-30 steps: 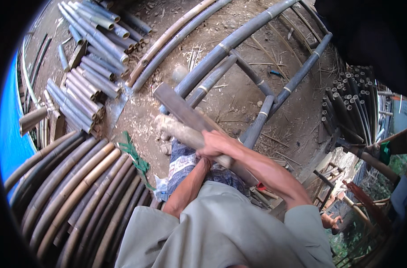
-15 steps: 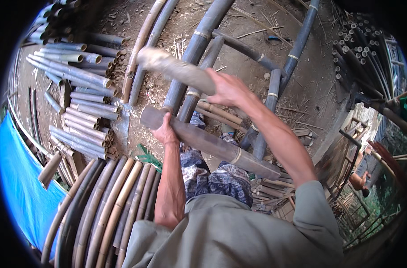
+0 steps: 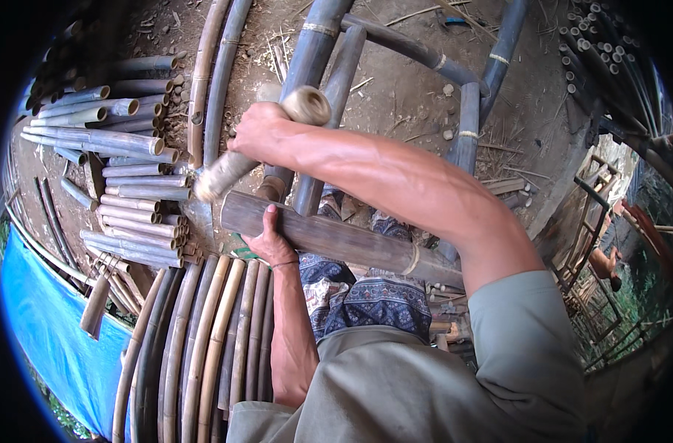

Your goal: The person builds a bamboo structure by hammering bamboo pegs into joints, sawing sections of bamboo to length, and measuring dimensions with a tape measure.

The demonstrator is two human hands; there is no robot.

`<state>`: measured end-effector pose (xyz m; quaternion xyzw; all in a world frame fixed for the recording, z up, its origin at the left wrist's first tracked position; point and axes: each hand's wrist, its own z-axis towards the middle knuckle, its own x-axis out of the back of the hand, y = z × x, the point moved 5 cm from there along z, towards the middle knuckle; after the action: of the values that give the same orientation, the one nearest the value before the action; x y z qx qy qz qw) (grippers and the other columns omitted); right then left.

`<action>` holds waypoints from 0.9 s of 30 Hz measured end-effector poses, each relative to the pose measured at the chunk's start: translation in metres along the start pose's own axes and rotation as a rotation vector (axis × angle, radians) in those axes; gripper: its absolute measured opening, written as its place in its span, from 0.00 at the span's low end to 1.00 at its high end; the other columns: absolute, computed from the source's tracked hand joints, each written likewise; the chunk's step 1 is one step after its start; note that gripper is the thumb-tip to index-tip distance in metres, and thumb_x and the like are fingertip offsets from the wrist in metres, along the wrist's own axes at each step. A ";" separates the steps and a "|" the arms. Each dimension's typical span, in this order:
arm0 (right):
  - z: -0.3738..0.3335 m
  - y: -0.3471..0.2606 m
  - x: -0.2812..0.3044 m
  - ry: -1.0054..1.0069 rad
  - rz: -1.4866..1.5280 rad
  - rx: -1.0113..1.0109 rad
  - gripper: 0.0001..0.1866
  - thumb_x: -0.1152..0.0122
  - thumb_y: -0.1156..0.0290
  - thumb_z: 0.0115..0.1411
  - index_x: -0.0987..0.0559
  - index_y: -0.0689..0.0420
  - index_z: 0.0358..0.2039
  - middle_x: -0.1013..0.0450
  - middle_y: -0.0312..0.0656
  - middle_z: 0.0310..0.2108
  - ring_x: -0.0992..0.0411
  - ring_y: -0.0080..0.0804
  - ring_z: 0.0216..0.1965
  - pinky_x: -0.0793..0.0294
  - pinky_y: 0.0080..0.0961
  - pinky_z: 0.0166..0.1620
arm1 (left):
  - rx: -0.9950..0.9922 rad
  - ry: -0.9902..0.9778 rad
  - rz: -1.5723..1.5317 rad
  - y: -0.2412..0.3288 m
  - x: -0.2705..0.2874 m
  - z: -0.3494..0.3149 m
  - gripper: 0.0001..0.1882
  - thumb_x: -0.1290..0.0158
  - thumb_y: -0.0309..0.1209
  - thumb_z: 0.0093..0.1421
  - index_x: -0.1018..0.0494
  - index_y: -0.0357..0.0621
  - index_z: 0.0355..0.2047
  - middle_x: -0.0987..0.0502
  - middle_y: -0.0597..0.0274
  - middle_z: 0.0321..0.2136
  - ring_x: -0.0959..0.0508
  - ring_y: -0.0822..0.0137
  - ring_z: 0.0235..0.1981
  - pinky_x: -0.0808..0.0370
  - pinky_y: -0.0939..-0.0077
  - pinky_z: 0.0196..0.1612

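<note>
My right hand [image 3: 257, 134] grips a pale wooden club [image 3: 233, 166] that slants from upper right down to lower left, its lower end near the end of a dark bamboo piece. My left hand [image 3: 268, 240] holds that thick dark bamboo piece [image 3: 336, 240], which lies across my lap above my patterned blue trousers [image 3: 366, 299]. Right behind both hands stands a frame of dark bamboo poles [image 3: 318, 44] on the dirt ground.
Short cut bamboo tubes [image 3: 122, 177] are stacked at the left. Long curved bamboo poles [image 3: 204, 340] lie beside my left leg. A blue tarp [image 3: 49, 325] covers the lower left. Upright tube ends [image 3: 602, 59] and another person [image 3: 609, 262] are at the right.
My right hand has swung the club from raised above the frame down to the left end of the bamboo piece. My left hand has kept its hold on the piece.
</note>
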<state>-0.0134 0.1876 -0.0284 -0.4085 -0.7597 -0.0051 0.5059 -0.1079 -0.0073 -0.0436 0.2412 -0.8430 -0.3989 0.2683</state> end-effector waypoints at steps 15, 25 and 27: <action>-0.027 -0.007 -0.012 -0.261 0.048 -0.060 0.24 0.31 0.68 0.46 0.23 0.51 0.46 0.21 0.40 0.35 0.21 0.32 0.37 0.21 0.33 0.33 | -0.124 0.054 0.153 0.001 0.004 0.010 0.36 0.33 0.35 0.46 0.35 0.27 0.51 0.27 0.49 0.42 0.24 0.60 0.40 0.26 0.67 0.47; -0.077 0.023 -0.026 0.276 0.456 -0.300 0.41 0.37 0.75 0.46 0.38 0.50 0.63 0.23 0.44 0.29 0.22 0.39 0.28 0.23 0.34 0.30 | -0.067 0.004 0.109 0.000 0.010 0.017 0.35 0.34 0.36 0.47 0.34 0.27 0.51 0.26 0.48 0.44 0.25 0.59 0.41 0.27 0.67 0.47; -0.069 0.018 -0.028 0.211 0.555 -0.378 0.39 0.40 0.77 0.50 0.40 0.51 0.65 0.24 0.42 0.28 0.23 0.38 0.25 0.24 0.39 0.26 | -0.069 -0.002 0.136 0.000 0.009 0.016 0.35 0.34 0.35 0.47 0.34 0.26 0.51 0.26 0.48 0.43 0.24 0.59 0.40 0.26 0.67 0.47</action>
<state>0.0550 0.1532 -0.0236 -0.6831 -0.5490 -0.0501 0.4790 -0.1251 -0.0037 -0.0498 0.1736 -0.8434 -0.4089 0.3021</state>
